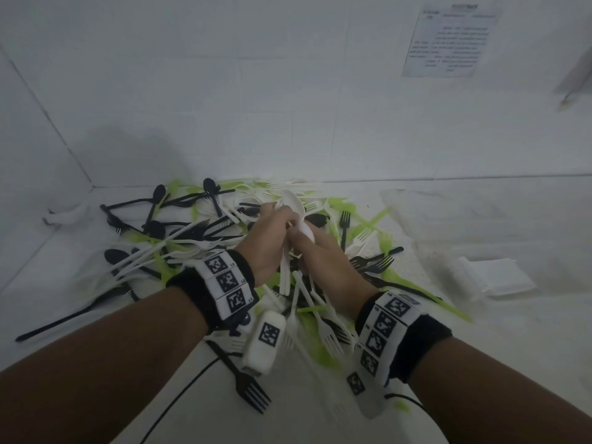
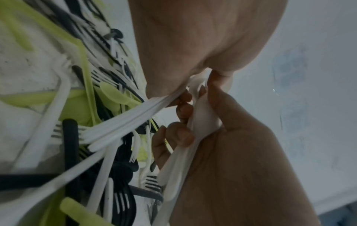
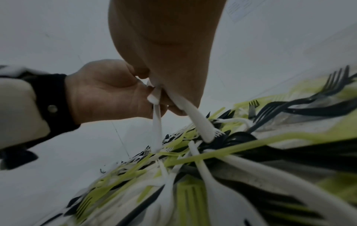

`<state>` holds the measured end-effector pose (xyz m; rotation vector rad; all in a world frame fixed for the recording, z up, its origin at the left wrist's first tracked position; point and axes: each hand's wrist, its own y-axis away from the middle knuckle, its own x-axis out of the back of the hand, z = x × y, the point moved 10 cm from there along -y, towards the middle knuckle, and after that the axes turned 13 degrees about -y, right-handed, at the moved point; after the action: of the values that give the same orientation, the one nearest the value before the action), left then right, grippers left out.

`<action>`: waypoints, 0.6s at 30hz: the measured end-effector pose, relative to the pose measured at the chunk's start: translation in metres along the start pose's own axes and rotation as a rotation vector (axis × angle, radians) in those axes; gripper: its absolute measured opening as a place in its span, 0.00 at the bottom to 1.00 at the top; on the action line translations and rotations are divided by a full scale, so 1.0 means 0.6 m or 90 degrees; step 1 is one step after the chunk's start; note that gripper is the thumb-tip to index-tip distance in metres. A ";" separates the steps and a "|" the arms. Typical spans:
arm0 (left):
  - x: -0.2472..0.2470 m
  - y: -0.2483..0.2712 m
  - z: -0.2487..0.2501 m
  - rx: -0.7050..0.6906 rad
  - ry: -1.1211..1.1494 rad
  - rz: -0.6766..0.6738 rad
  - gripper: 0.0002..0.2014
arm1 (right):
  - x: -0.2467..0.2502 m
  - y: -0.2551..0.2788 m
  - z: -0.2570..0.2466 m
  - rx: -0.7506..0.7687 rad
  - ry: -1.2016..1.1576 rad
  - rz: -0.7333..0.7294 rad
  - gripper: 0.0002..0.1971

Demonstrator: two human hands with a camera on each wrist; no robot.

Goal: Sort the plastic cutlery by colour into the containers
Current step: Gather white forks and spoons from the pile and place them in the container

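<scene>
Both forearms reach in from 6 o'clock and meet above the centre of the mixed cutlery pile [image 1: 192,238], where the left hand [image 1: 267,238] clenches a bundle of white cutlery [image 1: 296,213] and the right hand [image 1: 323,261] grasps white pieces against it

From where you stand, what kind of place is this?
Probably a plain white recording booth, not a kitchen: bare white walls, a printed sheet taped up, and mixed plastic cutlery heaped on a white surface.
</scene>
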<state>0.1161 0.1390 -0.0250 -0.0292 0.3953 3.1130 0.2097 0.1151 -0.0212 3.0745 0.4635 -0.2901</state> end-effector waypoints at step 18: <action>0.018 -0.028 0.008 -0.035 -0.034 0.078 0.17 | 0.028 -0.004 0.005 0.003 -0.071 0.086 0.15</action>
<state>0.1051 0.1564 -0.0248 0.0808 0.3222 3.2363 0.2241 0.1221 -0.0274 3.0541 0.2504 -0.4566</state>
